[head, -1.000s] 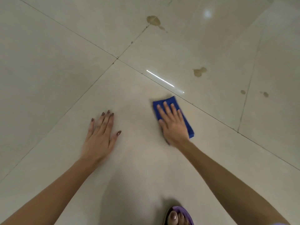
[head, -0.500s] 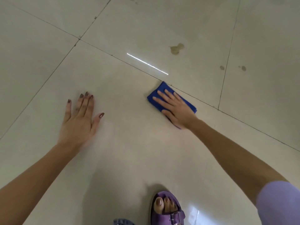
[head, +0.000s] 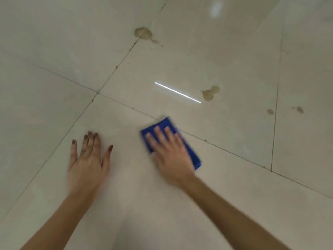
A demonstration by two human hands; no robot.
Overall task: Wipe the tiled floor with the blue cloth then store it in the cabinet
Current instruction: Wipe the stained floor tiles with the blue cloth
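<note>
A folded blue cloth [head: 163,125] lies flat on the pale tiled floor [head: 54,51], just below a grout line. My right hand [head: 170,155] presses palm-down on the cloth with fingers spread, covering most of it; the hand is motion-blurred. To the left, my left hand [head: 89,162] rests flat on the bare tile, fingers apart and holding nothing. No cabinet is in view.
Brownish stains mark the floor: one [head: 144,34] on a grout line at the top centre, one [head: 210,92] right of a bright light streak, and two small spots [head: 270,111] further right. Dark grout lines cross the tiles.
My right hand has slid the cloth left and toward me, and its fingers now point up the frame. The view tilted up, so the foot in the purple sandal left the frame.
</note>
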